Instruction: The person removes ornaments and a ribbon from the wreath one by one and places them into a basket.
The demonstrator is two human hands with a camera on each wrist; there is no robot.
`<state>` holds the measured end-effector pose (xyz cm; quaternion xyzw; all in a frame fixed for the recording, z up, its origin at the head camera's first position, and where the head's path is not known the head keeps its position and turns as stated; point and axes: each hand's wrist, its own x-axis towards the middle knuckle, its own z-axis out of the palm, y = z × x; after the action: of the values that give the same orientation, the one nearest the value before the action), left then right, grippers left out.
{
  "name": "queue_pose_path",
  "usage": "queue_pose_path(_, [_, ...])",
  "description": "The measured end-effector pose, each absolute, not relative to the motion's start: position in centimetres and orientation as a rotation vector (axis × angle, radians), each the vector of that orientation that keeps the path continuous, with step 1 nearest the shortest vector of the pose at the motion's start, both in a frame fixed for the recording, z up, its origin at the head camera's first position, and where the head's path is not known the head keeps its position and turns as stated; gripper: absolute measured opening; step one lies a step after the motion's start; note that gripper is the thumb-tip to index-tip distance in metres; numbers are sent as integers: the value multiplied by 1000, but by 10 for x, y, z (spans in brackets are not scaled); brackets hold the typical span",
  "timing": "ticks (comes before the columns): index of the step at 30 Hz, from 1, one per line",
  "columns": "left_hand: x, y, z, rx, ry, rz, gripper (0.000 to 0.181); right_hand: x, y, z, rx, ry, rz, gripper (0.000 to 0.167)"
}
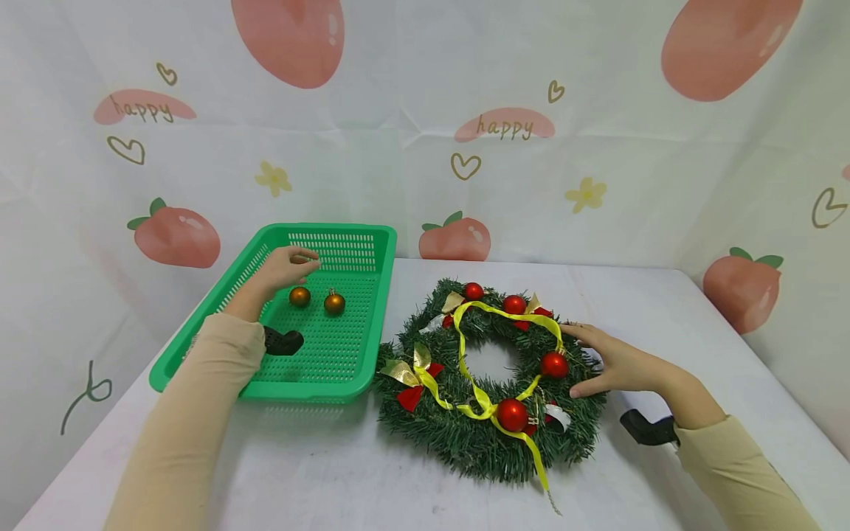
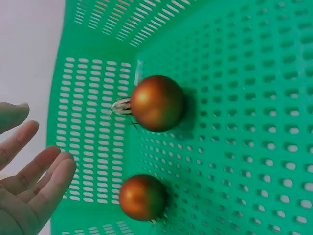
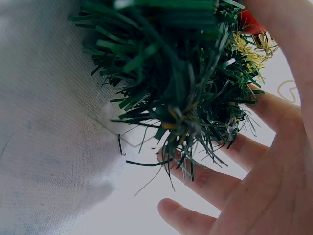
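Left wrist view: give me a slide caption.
Two bronze baubles in a perforated green basket, a left hand nearby.

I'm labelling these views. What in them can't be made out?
Head: part of the green basket, behind the left sleeve.
Head: underside of the wreath, facing the table.
Left wrist: rest of the left hand, cut off by the edge.
Right wrist: full shape of a red ornament, partly behind the right hand.
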<state>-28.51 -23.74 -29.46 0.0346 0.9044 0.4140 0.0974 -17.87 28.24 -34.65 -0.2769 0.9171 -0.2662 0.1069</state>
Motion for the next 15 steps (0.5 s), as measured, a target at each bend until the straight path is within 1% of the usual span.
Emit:
queue_pose_path(8, [-276,-223,-279,286,2702,1229,50,-179,283,-347,-801,2698,-778,99])
queue_pose_path(15, [-253,-193,-262,548,2712,1144,40,-179,283,-347,-791,2694,-778,100])
